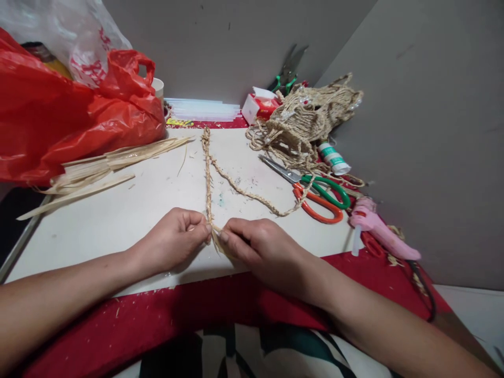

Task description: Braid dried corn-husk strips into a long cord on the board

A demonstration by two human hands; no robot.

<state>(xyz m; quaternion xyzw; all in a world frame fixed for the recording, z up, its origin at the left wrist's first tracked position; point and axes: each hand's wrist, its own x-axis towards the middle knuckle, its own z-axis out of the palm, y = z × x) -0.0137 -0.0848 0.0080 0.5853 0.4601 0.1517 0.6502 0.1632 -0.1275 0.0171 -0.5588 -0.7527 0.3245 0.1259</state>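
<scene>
A braided straw cord (208, 184) runs down the white board (169, 184) towards me, its near end between my hands. My left hand (177, 236) is closed in a pinch on that end. Close beside it, my right hand (252, 241) pinches the loose straw strands (216, 239) coming out of the braid. The fingertips hide part of the strands. From the upper part of the braid a thinner braided length (248, 194) curves right to the scissors (311, 191), which have one green and one orange handle.
Flat straw strips (118, 160) lie at the left beside a red plastic bag (79, 115). Behind the scissors sits a heap of braided cord (311, 115), near a thread spool (334, 158). A pink glue gun (381, 233) lies right; clear sticks (205, 109) lie at the back.
</scene>
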